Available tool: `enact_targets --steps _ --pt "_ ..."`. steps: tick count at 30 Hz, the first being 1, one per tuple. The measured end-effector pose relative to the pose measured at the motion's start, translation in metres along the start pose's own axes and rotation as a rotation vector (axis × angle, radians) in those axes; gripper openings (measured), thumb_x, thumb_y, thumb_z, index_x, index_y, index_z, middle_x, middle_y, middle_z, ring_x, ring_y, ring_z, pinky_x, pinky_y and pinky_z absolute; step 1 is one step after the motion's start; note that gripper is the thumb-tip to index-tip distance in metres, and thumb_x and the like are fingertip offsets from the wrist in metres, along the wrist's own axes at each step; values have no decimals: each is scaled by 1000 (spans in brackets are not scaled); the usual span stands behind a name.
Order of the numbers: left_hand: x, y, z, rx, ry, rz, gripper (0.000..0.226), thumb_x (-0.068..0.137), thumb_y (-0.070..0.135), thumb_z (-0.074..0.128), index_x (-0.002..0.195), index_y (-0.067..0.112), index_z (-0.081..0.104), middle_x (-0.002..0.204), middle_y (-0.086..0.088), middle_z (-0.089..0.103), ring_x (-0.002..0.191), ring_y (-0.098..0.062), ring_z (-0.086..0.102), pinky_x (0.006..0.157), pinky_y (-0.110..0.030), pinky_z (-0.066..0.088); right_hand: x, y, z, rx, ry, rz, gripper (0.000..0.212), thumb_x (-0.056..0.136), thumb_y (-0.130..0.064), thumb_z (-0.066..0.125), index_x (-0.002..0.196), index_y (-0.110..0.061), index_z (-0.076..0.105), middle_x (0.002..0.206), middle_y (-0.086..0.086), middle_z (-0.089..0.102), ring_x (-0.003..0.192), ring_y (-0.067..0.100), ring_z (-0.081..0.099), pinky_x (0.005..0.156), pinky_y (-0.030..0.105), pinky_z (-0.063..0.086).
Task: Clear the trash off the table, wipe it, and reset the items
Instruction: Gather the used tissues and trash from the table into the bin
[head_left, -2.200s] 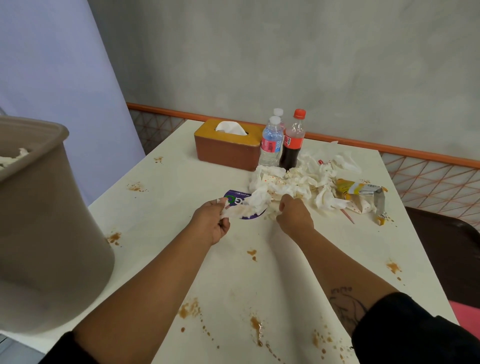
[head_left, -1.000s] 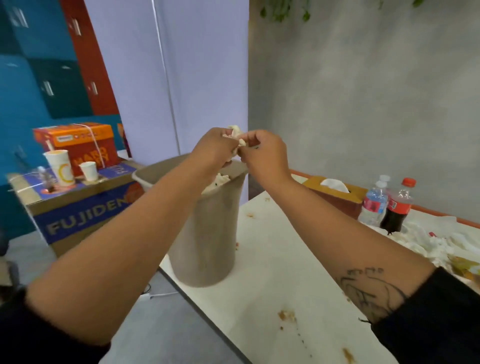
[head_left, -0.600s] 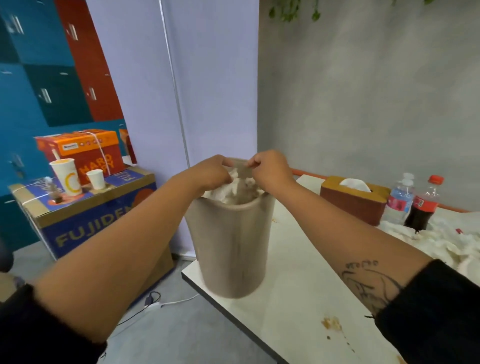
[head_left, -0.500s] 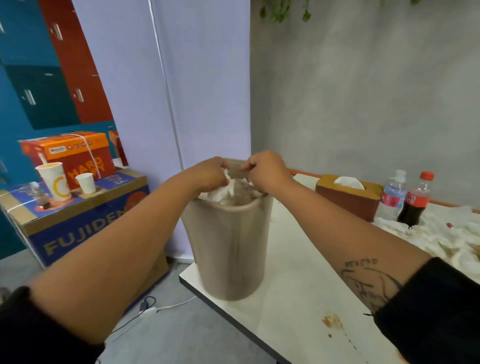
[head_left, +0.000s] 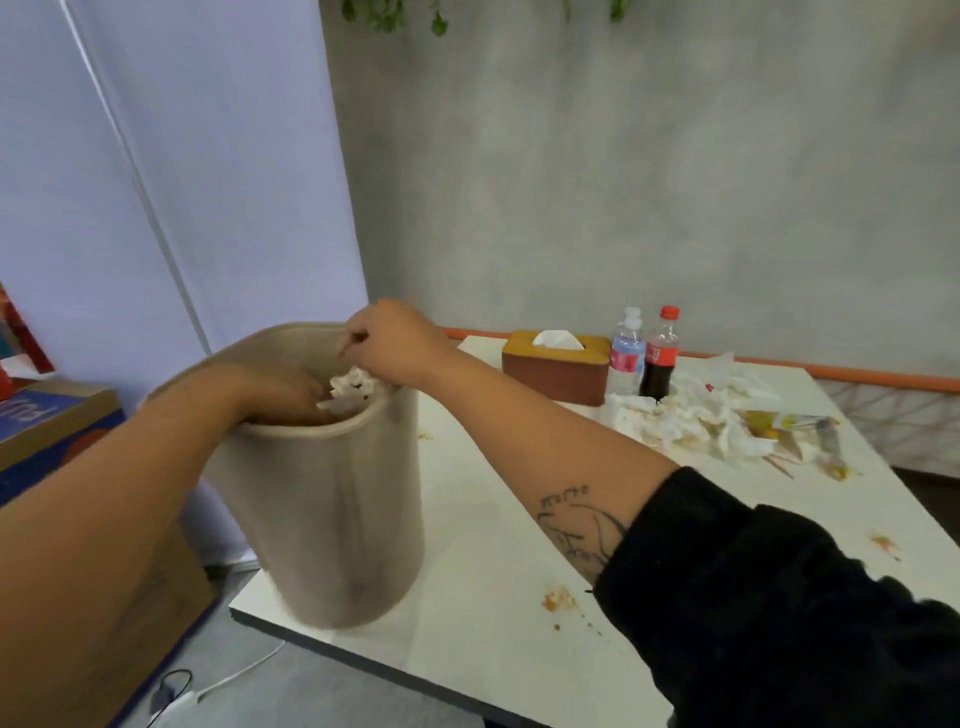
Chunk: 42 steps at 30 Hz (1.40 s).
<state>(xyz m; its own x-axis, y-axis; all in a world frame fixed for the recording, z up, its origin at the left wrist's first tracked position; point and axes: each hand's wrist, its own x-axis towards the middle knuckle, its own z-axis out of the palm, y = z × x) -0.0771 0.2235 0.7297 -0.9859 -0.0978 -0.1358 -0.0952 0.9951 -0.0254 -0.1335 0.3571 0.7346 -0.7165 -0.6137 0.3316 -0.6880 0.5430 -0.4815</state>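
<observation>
Now you're mid-clearing: your left hand (head_left: 284, 388) presses tissues (head_left: 354, 385) into the bin (head_left: 332, 509), fingers straight; your right hand (head_left: 400, 344) hangs above, fingers loosely curled, empty. Next, gather the pile (head_left: 696, 415) off the bench (head_left: 493, 519).

Left hand (head_left: 280, 388) inside bin (head_left: 332, 519) (tissues (head_left: 354, 387) within)
</observation>
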Motion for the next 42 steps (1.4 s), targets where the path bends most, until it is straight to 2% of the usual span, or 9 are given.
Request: enact_targets --steps 2,4,6,9,15,20,27,35,42 --pt "2 1 -4 -71 127 109 41 72 66 50 98 34 57 107 15 59 101 -7 47 85 -13 34 -9 8 -8 96 181 -20 23 88 -9 49 94 -11 71 99 1 70 78 16 58 71 31 51" --pt "7 2 -8 -204 144 85 65 62 77 54 105 28 64 116 9 61 107 -9 50 92 -23 37 -14 19 -14 165 297 -11 24 89 -10 50 97 -15 72 101 -2 71 81 14 59 73 28 49" --pt "10 10 -16 -334 132 -13 57 75 65 64 108 18 65 121 -1 61 108 -17 52 91 -30 38 -19 30 -19 178 347 20 23 88 -12 52 98 -16 72 102 -3 71 89 16 63 78 28 51" --pt "14 33 -35 -363 327 -104 53 83 48 63 121 11 59 131 -9 54 117 -26 49 93 -34 37 -27 52 -29 167 377 64 20 88 -15 53 96 -16 71 101 -2 71 92 17 64 79 30 52" --pt "23 121 -56 -450 593 23 28 87 41 61 106 20 63 115 -1 61 108 -23 55 92 -39 43 -52 98 -58 90 407 140 22 86 -15 53 97 -12 72 91 5 70 85 24 64 75 36 53" --pt "52 203 -39 -537 532 143 15 86 32 63 97 22 63 103 1 62 93 -20 59 78 -30 46 -83 153 -90 27 438 222 23 87 -17 54 101 -14 72 97 5 71 89 22 63 69 28 45" --pt "102 296 11 -528 451 215 15 86 27 57 91 17 67 98 -2 68 93 -25 62 82 -36 50 -138 246 -128 -45 432 427 23 84 -13 54 98 -14 71 92 6 70 86 24 63 64 26 41" --pt "135 385 66 -622 327 314 15 88 23 58 74 29 59 93 2 69 91 -22 62 82 -38 51 -193 342 -150 -142 400 609 29 83 -9 52 105 -16 70 104 4 68 99 22 61 78 31 49" --pt "158 427 114 -635 211 286 9 89 21 57 86 22 65 99 6 68 93 -16 61 78 -30 47 -224 421 -146 -325 323 752 36 83 -8 57 116 -19 64 115 5 57 113 23 47 81 31 44"
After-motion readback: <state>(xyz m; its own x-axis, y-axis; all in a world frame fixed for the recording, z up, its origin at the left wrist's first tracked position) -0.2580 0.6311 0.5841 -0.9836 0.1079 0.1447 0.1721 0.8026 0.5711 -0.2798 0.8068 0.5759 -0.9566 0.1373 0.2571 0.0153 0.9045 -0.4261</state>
